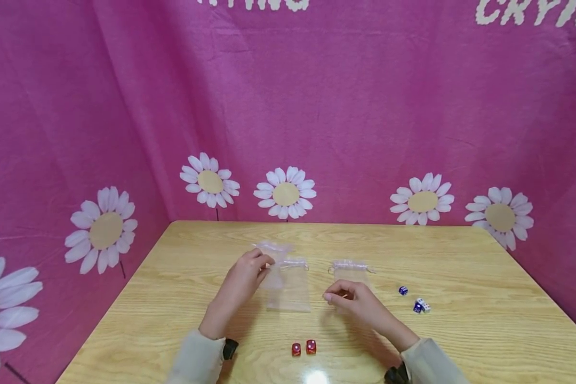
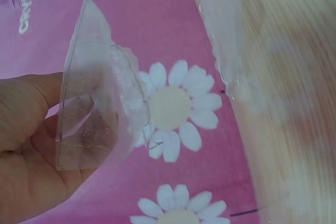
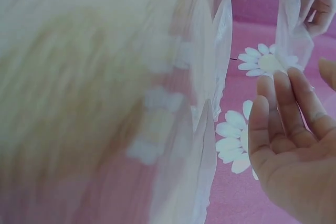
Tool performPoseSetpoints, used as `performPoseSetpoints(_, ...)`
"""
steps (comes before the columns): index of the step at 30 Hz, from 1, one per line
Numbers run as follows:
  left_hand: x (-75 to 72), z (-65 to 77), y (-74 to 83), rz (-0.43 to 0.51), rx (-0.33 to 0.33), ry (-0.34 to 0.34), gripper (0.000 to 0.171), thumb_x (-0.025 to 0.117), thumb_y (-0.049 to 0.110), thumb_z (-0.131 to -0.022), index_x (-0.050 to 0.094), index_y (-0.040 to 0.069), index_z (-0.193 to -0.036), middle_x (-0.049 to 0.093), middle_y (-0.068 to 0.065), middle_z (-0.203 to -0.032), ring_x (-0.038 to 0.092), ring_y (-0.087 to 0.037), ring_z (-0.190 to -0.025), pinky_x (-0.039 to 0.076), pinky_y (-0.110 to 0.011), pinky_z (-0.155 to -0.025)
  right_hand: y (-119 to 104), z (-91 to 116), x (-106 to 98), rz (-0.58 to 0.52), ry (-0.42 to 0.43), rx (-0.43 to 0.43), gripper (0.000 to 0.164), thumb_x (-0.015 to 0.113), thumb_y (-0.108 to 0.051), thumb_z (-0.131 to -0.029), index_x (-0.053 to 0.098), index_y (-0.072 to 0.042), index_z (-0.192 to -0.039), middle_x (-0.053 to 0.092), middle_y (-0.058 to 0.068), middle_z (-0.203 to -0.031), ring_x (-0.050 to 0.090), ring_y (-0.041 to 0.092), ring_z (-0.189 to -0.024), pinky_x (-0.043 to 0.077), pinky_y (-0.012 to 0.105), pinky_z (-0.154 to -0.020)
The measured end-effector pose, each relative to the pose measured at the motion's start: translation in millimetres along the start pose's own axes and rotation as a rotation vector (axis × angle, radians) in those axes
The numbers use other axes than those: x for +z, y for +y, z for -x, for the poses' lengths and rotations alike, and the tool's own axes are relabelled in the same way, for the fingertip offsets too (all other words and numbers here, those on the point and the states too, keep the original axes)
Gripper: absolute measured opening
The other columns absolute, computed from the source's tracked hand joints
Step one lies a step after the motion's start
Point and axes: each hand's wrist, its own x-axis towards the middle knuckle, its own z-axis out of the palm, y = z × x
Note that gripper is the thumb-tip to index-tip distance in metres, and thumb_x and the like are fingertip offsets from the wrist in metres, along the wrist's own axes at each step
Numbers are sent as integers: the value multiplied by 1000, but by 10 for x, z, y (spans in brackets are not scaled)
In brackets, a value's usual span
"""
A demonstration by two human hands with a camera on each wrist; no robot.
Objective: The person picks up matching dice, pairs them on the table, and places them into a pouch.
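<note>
My left hand (image 1: 242, 280) pinches a sheer drawstring pouch (image 1: 275, 280) between thumb and fingers, above the left part of the table. In the left wrist view the pouch (image 2: 86, 114) hangs from the grip, its gathered edge and thin cord to the right. A second sheer pouch (image 1: 290, 296) lies flat just right of that hand. My right hand (image 1: 360, 301) hovers with loosely bent fingers, overlapping the lower part of a third pouch (image 1: 350, 269). In the right wrist view the right hand's palm (image 3: 294, 171) shows with nothing in it.
Two red dice, one here (image 1: 311, 346), sit at the near middle of the wooden table (image 1: 211, 234). To the right lie a blue die (image 1: 403, 290), another blue die (image 1: 417, 308) and a white die (image 1: 424, 304). A pink flowered cloth (image 1: 345, 133) hangs behind.
</note>
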Motion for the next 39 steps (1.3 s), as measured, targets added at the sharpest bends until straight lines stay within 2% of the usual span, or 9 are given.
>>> performPoseSetpoints(4, 25, 5, 114, -9, 30, 0, 14, 75, 3, -82, 73, 9, -94, 62, -3, -83, 59, -14, -76, 56, -25, -68, -28, -37, 19, -76, 24, 47, 36, 63, -31, -96, 67, 2, -108, 68, 17, -99, 62, 16, -83, 51, 25, -70)
performPoseSetpoints(12, 58, 32, 349, -67, 80, -28, 16, 75, 5, -83, 74, 12, -97, 63, -1, -86, 60, -12, -79, 56, -22, -68, -138, -176, 101, -214, 95, 82, 40, 59, -30, -98, 62, 6, -116, 66, 24, -110, 65, 13, -92, 54, 35, -87)
performPoseSetpoints(15, 87, 46, 409, -93, 114, -18, 15, 76, 6, -83, 74, 13, -97, 64, -1, -87, 61, -12, -82, 57, -21, -70, -179, -245, 130, -259, 116, 100, 41, 57, -30, -99, 61, 7, -116, 67, 23, -111, 65, 11, -92, 54, 39, -90)
performPoseSetpoints(19, 136, 67, 470, -125, 176, 1, 14, 76, 8, -83, 74, 12, -97, 64, 1, -88, 61, -11, -83, 56, -19, -71, -220, -315, 169, -336, 132, 152, 41, 56, -31, -99, 60, 7, -114, 69, 14, -105, 66, 14, -93, 53, 41, -94)
performPoseSetpoints(23, 171, 82, 514, -154, 208, -7, 15, 76, 11, -84, 75, 13, -99, 64, 2, -89, 60, -9, -83, 54, -15, -70, -232, -357, 202, -416, 145, 203, 36, 57, -32, -99, 59, 3, -107, 65, 2, -92, 64, 15, -88, 54, 38, -93)
performPoseSetpoints(27, 204, 85, 531, -191, 225, -18, 16, 76, 12, -84, 75, 14, -100, 64, 3, -90, 59, -9, -81, 52, -14, -70, -224, -387, 218, -485, 142, 228, 31, 58, -30, -98, 58, 0, -104, 60, -4, -85, 60, 9, -81, 53, 29, -88)
performPoseSetpoints(34, 225, 103, 542, -225, 233, -26, 20, 77, 13, -82, 74, 16, -102, 65, 3, -91, 60, -9, -83, 53, -14, -70, -224, -409, 238, -542, 96, 220, 43, 57, -27, -99, 55, 8, -123, 66, -5, -102, 62, 5, -94, 51, 24, -90)
performPoseSetpoints(39, 225, 105, 551, -222, 238, -38, 22, 77, 15, -83, 74, 17, -104, 66, 4, -94, 61, -9, -88, 54, -18, -75, -238, -415, 252, -570, 104, 228, 38, 60, -24, -98, 57, 7, -119, 66, -2, -101, 62, 5, -93, 52, 22, -88)
